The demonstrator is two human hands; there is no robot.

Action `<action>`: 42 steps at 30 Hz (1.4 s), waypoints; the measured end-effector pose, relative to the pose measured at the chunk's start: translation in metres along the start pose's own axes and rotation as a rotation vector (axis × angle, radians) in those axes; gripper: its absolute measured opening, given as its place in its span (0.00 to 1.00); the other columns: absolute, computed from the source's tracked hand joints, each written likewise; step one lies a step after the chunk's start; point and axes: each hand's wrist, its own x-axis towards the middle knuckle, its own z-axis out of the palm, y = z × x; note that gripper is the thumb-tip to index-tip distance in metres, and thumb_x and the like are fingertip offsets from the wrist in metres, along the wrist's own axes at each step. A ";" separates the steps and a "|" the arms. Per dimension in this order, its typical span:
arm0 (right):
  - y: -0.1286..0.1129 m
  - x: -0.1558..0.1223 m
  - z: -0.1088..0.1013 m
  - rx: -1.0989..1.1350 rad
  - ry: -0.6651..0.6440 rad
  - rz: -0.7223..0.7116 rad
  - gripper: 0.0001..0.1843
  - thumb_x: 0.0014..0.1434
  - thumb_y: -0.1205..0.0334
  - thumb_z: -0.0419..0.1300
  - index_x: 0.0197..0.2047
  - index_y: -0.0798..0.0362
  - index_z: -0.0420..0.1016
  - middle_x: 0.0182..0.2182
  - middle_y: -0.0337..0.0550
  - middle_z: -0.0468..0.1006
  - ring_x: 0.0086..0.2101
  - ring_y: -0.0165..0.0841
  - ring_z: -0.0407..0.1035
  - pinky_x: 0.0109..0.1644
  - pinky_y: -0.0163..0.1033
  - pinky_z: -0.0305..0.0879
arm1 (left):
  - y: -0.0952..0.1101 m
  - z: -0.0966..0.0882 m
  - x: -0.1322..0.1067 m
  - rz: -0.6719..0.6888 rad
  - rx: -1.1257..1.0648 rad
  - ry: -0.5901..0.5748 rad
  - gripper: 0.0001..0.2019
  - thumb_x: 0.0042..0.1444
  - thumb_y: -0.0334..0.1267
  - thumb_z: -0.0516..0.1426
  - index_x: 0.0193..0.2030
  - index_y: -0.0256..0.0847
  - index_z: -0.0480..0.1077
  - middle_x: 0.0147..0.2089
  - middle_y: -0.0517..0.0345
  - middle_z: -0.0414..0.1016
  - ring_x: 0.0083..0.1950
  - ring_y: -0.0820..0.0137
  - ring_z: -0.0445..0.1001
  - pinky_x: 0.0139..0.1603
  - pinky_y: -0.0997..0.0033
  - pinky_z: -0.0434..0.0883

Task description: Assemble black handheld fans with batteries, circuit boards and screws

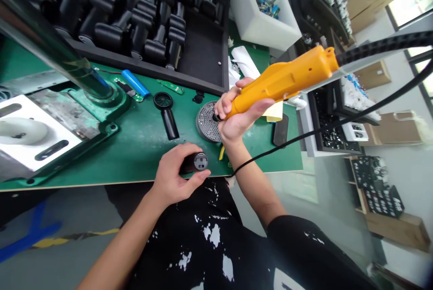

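My left hand (172,175) is shut around a short black cylindrical housing (199,162), whose end with a small round socket faces up and right. My right hand (237,112) grips a yellow electric screwdriver (284,80) with a black cable. Its tip sits just above the rim of a round perforated metal disc (207,121) lying on the green work mat (145,145). Whether the tip touches the disc is hidden by my fingers.
On the mat lie a blue cylindrical battery (135,83), small circuit boards (170,86), a black ring (163,100) and a black tube (169,124). A black rack of parts (135,24) stands behind, with a green-based press (98,94) at left.
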 end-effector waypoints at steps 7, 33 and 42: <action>0.005 -0.001 -0.004 -0.028 -0.013 0.033 0.37 0.59 0.15 0.42 0.48 0.40 0.57 0.18 0.25 0.57 0.15 0.30 0.48 0.22 0.39 0.50 | -0.002 -0.001 -0.002 -0.029 -0.009 0.001 0.18 0.62 0.44 0.66 0.55 0.44 0.71 0.45 0.51 0.82 0.40 0.62 0.81 0.42 0.62 0.78; 0.001 -0.006 0.001 -0.080 -0.020 -0.029 0.40 0.57 0.12 0.43 0.44 0.40 0.62 0.20 0.28 0.54 0.16 0.29 0.47 0.22 0.38 0.52 | -0.002 0.000 -0.002 -0.003 0.006 0.004 0.17 0.62 0.45 0.66 0.55 0.45 0.72 0.45 0.51 0.83 0.41 0.62 0.82 0.42 0.61 0.78; 0.002 -0.005 0.001 0.088 -0.074 -0.056 0.34 0.62 0.19 0.50 0.45 0.42 0.63 0.19 0.26 0.58 0.15 0.27 0.48 0.20 0.36 0.50 | -0.002 0.000 -0.003 -0.020 0.005 0.000 0.18 0.62 0.45 0.66 0.56 0.45 0.72 0.46 0.51 0.83 0.42 0.61 0.83 0.44 0.60 0.79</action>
